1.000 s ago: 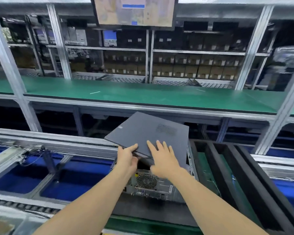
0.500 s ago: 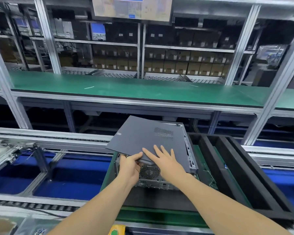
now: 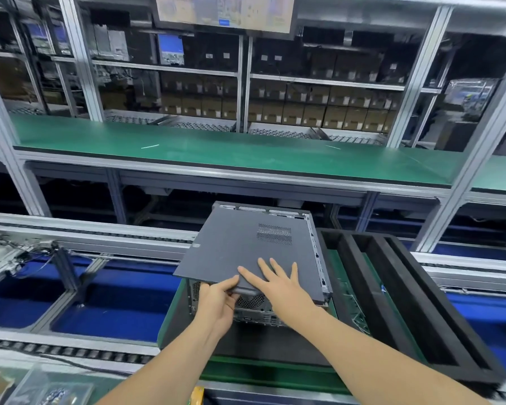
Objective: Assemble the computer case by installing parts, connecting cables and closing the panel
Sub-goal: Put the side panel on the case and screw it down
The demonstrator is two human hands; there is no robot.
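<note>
Left hand (image 3: 216, 302) gripped the near edge of the side panel (image 3: 246, 247), thumb on top. The panel lay askew atop the computer case (image 3: 257, 317), near-left corner overhanging. Right hand (image 3: 278, 285) lay flat on it, fingers spread. Black foam tray (image 3: 392, 293) stood just right.

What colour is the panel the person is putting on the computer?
The panel is dark matte grey with a perforated vent patch; the head view shows it.

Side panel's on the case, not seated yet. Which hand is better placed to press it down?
Right, probably. The right hand lies flat, fingers spread, on top of the side panel over the computer case. The left hand grips the panel's near edge, so it would have to let go first.
</note>
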